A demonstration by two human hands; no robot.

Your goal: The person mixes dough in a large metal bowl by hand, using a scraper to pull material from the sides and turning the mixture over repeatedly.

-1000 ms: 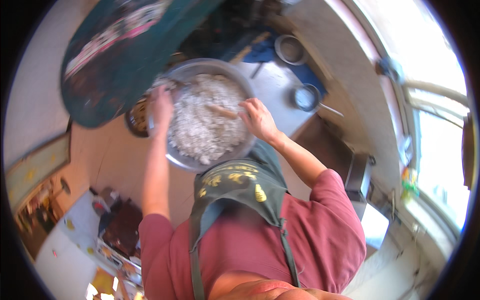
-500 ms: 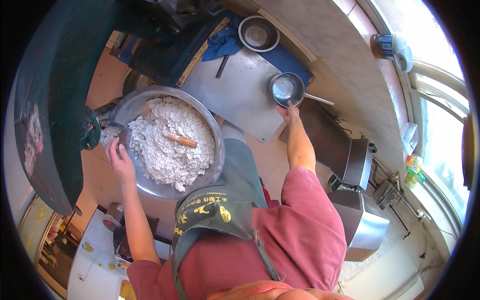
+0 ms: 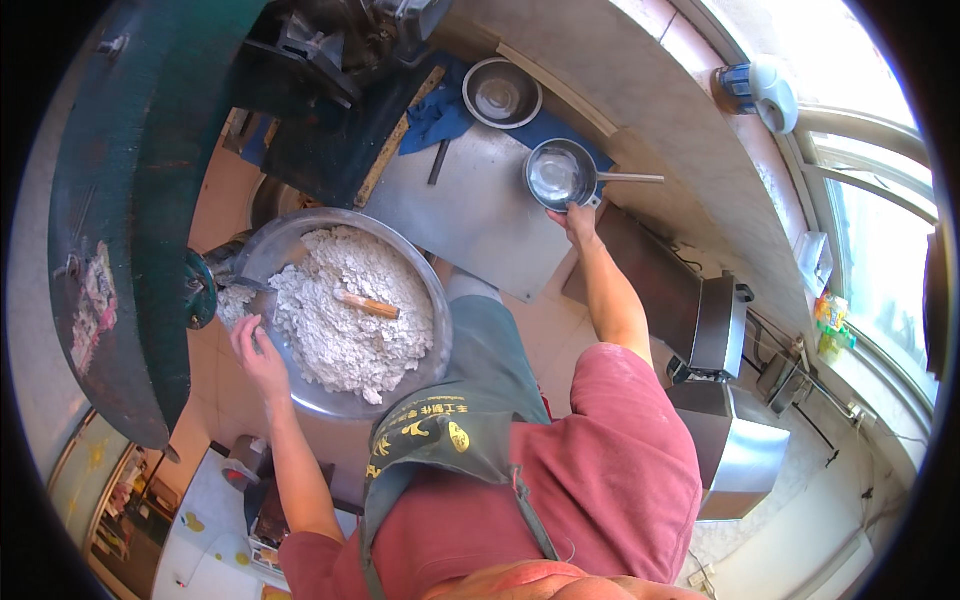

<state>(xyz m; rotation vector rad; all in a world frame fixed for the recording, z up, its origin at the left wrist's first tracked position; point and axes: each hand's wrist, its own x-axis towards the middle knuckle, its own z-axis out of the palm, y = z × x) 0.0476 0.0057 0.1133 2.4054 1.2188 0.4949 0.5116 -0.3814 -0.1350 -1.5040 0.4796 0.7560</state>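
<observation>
My left hand (image 3: 258,355) is at the near-left rim of a large steel bowl (image 3: 429,320), fingers spread and lightly curved. The bowl holds white, crumbly flour or dough (image 3: 345,280) with a wooden handle (image 3: 373,304) lying in it; what that handle belongs to is hidden. At the bowl's left, a green machine (image 3: 140,230) has a metal spout reaching over the rim, with white clumps beside it. My right hand (image 3: 578,222) grips a small long-handled steel pot (image 3: 555,168) at its near edge, over the right end of a metal worktop (image 3: 480,230).
A steel basin (image 3: 500,93), blue cloth (image 3: 430,122) and dark bar (image 3: 439,162) lie at the back. Dark machinery (image 3: 350,50) stands behind the bowl. Steel equipment (image 3: 730,440) is at right below a window sill holding a canister (image 3: 740,90).
My right hand has left the wooden handle in the bowl, reached rightward and taken hold of the pot. My left hand remains by the bowl's rim. The view has shifted.
</observation>
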